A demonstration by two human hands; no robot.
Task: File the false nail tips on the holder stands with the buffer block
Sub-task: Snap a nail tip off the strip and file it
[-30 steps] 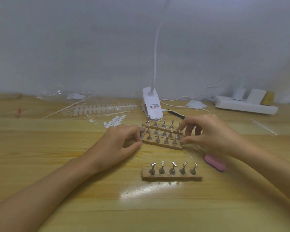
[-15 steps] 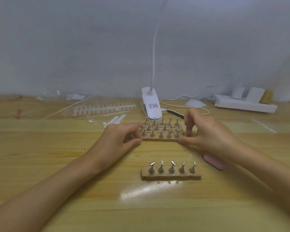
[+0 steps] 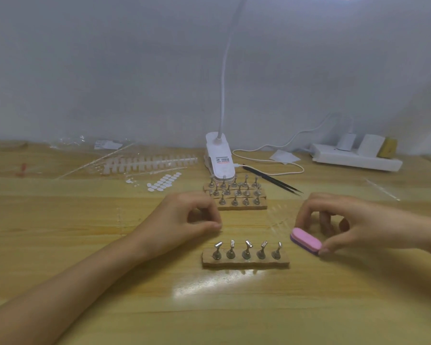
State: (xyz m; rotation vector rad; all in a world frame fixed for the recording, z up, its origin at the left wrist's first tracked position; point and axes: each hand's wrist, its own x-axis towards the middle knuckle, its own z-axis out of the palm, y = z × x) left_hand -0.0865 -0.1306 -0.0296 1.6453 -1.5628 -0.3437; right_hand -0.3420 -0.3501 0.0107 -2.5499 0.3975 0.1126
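Observation:
A pink buffer block (image 3: 306,241) lies tilted just right of the near holder strip (image 3: 245,260), a tan base with several metal stands. My right hand (image 3: 351,221) pinches the block between thumb and fingers. My left hand (image 3: 184,220) hovers left of the strip with fingers loosely curled and nothing visible in them. A group of three more holder strips (image 3: 237,195) stands farther back at the lamp's base. I cannot make out nail tips on the stands.
A white clip lamp (image 3: 220,159) with a cable stands behind the strips. Black tweezers (image 3: 271,180) lie to its right. Sheets of nail tips (image 3: 147,162) and adhesive tabs (image 3: 163,181) are at back left, and a white power strip (image 3: 356,159) sits at back right.
Both hands let go of the rear group of holder strips and drew back toward me. My right hand took hold of the pink buffer block, which lay on the table before.

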